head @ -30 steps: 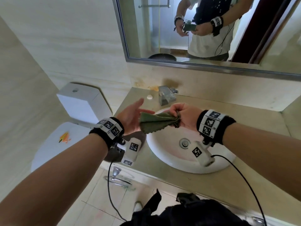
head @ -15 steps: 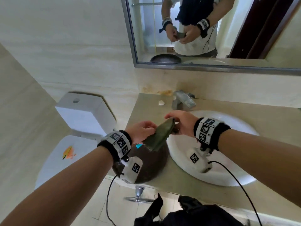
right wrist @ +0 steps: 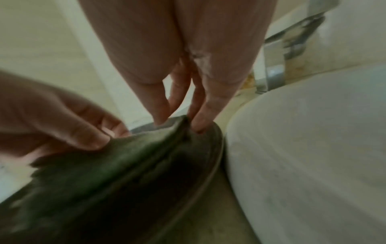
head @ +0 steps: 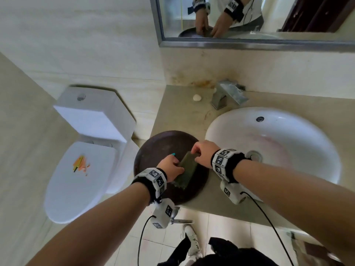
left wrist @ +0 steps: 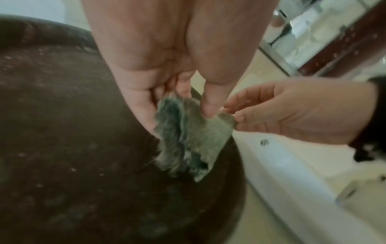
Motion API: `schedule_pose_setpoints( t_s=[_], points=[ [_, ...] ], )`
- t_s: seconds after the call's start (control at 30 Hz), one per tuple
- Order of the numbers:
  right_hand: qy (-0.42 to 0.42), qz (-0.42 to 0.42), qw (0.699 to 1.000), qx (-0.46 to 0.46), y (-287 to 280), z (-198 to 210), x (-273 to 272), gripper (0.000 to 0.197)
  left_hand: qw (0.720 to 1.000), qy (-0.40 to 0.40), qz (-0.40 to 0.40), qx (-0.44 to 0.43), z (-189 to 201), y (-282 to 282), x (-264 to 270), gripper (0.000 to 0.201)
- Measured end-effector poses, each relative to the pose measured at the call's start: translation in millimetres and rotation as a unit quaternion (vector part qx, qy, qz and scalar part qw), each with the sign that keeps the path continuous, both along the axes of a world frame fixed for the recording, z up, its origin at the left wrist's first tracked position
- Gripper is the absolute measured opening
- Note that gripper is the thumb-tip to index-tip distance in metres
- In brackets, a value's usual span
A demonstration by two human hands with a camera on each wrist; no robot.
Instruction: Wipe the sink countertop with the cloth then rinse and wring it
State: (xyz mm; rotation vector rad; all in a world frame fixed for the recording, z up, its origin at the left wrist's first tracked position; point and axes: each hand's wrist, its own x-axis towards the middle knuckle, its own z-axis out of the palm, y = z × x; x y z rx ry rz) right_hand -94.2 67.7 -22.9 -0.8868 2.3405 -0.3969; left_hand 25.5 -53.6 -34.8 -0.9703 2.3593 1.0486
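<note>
A folded green cloth hangs low over the dark round basin at the left end of the beige countertop. My left hand pinches its near edge between thumb and fingers; the left wrist view shows the cloth dangling from that pinch. My right hand pinches the far corner, seen as the cloth held by thumb and fingertips. The white sink lies just right of both hands, with the chrome tap behind it.
A white toilet with orange scraps on its lid stands left of the counter. A small white soap piece lies by the tap. The mirror hangs above. Cables trail from both wrist cameras; dark clothing lies on the floor below.
Both hands have carried the cloth left and down, from above the white sink to low over the dark basin. The left hand, open a second ago, now pinches the cloth.
</note>
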Motion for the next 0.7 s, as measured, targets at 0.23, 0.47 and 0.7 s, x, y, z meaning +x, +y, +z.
schedule_pose_setpoints(
  t_s=[0.23, 0.47, 0.7],
  points=[
    [0.128, 0.279, 0.942, 0.138, 9.4, -12.7, 18.4, 0.061, 0.921, 0.047, -0.317, -0.221, -10.5, 6.0, 5.2, 0.032],
    [0.045, 0.272, 0.944, 0.181, 18.9, -12.5, 13.3, 0.069, 0.905, 0.006, -0.369, -0.211, -9.1, 9.3, 0.1, 0.032],
    [0.056, 0.166, 0.98, 0.098, 47.5, 39.4, -13.2, 0.046, 0.905, -0.01, -0.365, -0.218, 36.0, 39.9, -62.2, 0.034]
  ],
)
